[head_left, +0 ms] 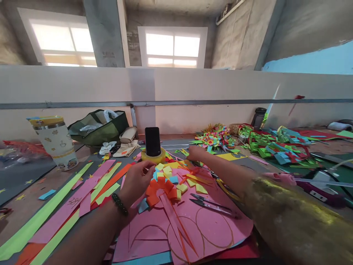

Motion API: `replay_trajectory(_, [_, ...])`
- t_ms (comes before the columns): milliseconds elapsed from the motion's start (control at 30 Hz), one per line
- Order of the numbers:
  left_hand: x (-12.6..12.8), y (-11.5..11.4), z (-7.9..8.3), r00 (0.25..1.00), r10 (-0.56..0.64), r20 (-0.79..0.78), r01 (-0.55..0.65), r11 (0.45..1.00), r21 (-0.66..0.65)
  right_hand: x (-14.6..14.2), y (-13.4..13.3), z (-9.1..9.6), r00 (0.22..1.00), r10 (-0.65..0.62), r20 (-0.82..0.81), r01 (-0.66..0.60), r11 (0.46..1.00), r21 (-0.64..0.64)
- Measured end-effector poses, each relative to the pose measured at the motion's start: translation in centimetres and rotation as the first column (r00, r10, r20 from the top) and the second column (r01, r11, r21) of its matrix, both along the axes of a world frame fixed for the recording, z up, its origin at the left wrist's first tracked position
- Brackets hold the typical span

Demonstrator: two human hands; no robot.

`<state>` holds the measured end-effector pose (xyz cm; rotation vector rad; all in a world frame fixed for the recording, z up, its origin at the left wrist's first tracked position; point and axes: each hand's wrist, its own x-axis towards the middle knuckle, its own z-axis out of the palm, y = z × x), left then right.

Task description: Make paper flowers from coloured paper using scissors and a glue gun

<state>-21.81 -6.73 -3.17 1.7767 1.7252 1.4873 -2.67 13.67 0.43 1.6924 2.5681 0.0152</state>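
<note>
My left hand rests on the pink sheet, fingers curled against an orange looped-paper flower with yellow and blue loops behind it. A dark bead bracelet sits on that wrist. My right hand reaches forward past the flower toward loose paper scraps near a yellow tape roll; its fingers are bent, and what they touch is hidden. A black phone stands upright in the tape roll. Small snips lie on the pink sheet under my right forearm.
Long green, pink and orange paper strips lie at left. A printed tumbler and a green bag stand at the back left. Finished paper flowers and heaps of cut paper fill the back right. A wall runs behind.
</note>
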Motion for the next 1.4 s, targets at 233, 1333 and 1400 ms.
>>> replay_trajectory(233, [-0.1,-0.2,0.6,1.0,0.021,-0.007,-0.021,0.999,0.027,-0.5,0.6,0.4,0.992,-0.118,-0.043,0.118,0.993,-0.006])
replay_trajectory(1333, [0.6,0.3,0.1,0.672,-0.17,0.721,0.34,0.936,-0.096,-0.6,-15.0,-0.8,0.505,0.367,-0.781,-0.49,0.867,0.091])
replay_trajectory(1400, [0.3,0.4,0.2,0.725,-0.144,0.674,0.298,0.947,-0.118,0.1,-15.7,0.0,0.572,0.382,-0.726,-0.524,0.851,0.035])
